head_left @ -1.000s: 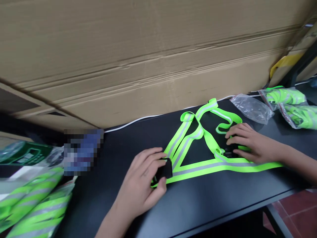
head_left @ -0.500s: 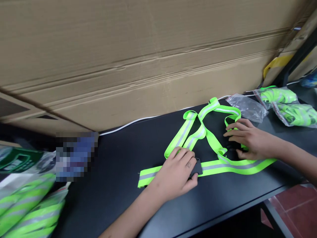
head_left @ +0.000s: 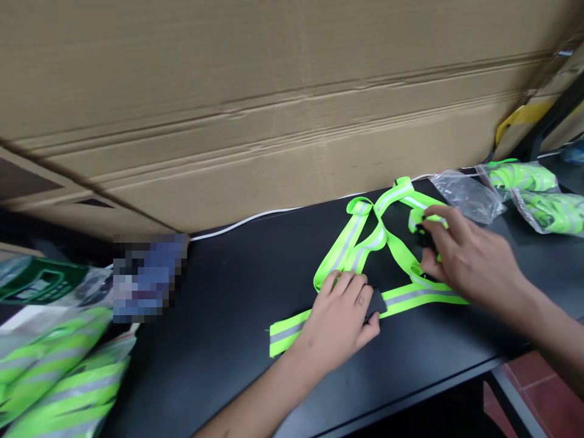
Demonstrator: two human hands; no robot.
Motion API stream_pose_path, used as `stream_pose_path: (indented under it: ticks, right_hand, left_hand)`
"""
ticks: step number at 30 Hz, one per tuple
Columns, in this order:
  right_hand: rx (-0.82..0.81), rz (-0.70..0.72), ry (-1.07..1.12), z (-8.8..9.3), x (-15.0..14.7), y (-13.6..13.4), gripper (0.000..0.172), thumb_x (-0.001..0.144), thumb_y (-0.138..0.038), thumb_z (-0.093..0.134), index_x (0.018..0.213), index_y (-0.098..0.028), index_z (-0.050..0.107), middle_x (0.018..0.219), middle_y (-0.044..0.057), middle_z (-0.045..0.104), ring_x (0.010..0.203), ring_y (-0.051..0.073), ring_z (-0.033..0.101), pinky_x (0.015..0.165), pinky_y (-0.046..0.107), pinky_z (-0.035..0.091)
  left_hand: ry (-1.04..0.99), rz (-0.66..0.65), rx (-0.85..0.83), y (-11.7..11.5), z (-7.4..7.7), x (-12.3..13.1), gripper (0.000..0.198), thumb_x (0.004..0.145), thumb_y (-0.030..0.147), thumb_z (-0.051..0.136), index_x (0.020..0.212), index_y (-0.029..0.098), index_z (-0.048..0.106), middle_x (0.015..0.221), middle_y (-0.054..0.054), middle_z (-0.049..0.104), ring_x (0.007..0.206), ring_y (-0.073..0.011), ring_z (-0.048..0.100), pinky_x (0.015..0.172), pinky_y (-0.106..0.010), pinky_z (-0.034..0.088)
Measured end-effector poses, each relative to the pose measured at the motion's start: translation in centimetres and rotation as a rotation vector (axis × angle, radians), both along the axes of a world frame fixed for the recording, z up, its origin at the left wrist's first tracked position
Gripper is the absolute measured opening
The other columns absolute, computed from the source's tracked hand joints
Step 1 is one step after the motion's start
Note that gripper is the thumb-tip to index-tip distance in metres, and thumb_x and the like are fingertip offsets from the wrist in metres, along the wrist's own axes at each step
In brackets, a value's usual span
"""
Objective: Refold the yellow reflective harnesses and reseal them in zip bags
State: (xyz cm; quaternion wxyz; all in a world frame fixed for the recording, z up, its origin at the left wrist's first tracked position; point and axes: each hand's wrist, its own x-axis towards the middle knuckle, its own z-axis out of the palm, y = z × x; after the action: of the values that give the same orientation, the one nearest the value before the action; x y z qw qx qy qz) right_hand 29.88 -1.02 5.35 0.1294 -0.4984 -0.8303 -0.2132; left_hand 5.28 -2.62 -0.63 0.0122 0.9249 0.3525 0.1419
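Note:
A neon-green reflective harness (head_left: 342, 243) with silver stripes lies in loops on the black table. My left hand (head_left: 342, 313) rests over its lower belt strap, fingers curled round a black buckle (head_left: 376, 304) that shows at the fingertips. At the right side of the loops, my right hand (head_left: 469, 255) is closed, thumb and fingers pinching a green strap end (head_left: 414, 220) with a small dark piece by it. The fingers partly hide that dark piece, so its kind cannot be made out.
Bagged green straps (head_left: 522, 176) and a crumpled clear bag (head_left: 469, 196) lie at the right. More packed straps (head_left: 68, 389) sit at the left, near a blurred-out blue item (head_left: 155, 277). Cardboard (head_left: 274, 164) stands along the back, with a white cable (head_left: 241, 226) at its foot.
My right hand has gone from spread fingers to a pinch, with a strap end and dark piece now in it. My left hand stays on the buckle. The view has shifted slightly.

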Motion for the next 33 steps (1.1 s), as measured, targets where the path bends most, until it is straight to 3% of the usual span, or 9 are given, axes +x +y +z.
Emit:
stream_pose_path:
  ticks: [4,6,9,16,25,33]
  right_hand:
    - [-0.128,0.336,-0.017,-3.0,-1.4,-0.5,0.029,0.084,-0.017,0.052,0.11,-0.012,0.064,0.13,0.018,0.064,0.098,0.032,0.061,0.079,0.045,0.051]
    - [-0.181,0.412,0.013,-4.2,-1.3,-0.6,0.03,0.081,-0.015,0.052,0.108,-0.012,0.065,0.125,0.017,0.066,0.1,0.032,0.059,0.082,0.045,0.051]
    - [-0.235,0.446,0.072,-4.9,-1.1,-0.7,0.031,0.08,-0.014,0.052,0.108,-0.013,0.065,0.124,0.016,0.067,0.103,0.032,0.058,0.084,0.046,0.051]
    - [-0.411,0.506,0.238,-4.6,-1.5,-0.9,0.029,0.089,-0.02,0.054,0.116,-0.015,0.063,0.121,0.013,0.068,0.105,0.029,0.057,0.088,0.046,0.052]
    - [-0.411,0.522,0.317,-4.6,-1.0,-0.7,0.031,0.085,-0.014,0.057,0.115,-0.012,0.061,0.119,0.015,0.064,0.108,0.03,0.053,0.091,0.047,0.054]
    - [-0.523,0.544,0.425,-4.4,-1.1,-0.8,0.032,0.085,-0.011,0.058,0.116,-0.015,0.058,0.123,0.016,0.06,0.115,0.028,0.051,0.09,0.042,0.056]
  left_hand:
    - [-0.058,0.006,-0.043,0.0,0.1,-0.4,0.019,0.092,0.03,0.055,0.098,0.014,0.064,0.102,-0.01,0.066,0.1,-0.0292,0.061,0.101,-0.049,0.044]
    - [-0.101,0.011,-0.076,0.1,0.1,-0.7,0.018,0.093,0.027,0.052,0.099,0.013,0.063,0.104,-0.01,0.066,0.101,-0.0283,0.06,0.102,-0.049,0.044]
    - [-0.163,0.01,-0.105,0.1,0.2,-1.0,0.018,0.095,0.025,0.047,0.1,0.015,0.061,0.106,-0.01,0.065,0.102,-0.0273,0.059,0.101,-0.049,0.044]
    - [-0.172,-0.072,-0.078,0.1,-0.1,-0.7,0.021,0.096,0.027,0.049,0.107,0.015,0.061,0.11,-0.01,0.066,0.109,-0.0281,0.06,0.109,-0.05,0.04]
    - [-0.193,-0.075,-0.087,0.5,0.2,-0.8,0.021,0.095,0.026,0.05,0.105,0.013,0.062,0.108,-0.011,0.067,0.105,-0.0278,0.061,0.106,-0.05,0.042]
    - [-0.179,-0.074,-0.105,0.3,0.5,-0.5,0.02,0.097,0.027,0.048,0.104,0.013,0.061,0.108,-0.011,0.067,0.106,-0.0276,0.061,0.106,-0.049,0.042]
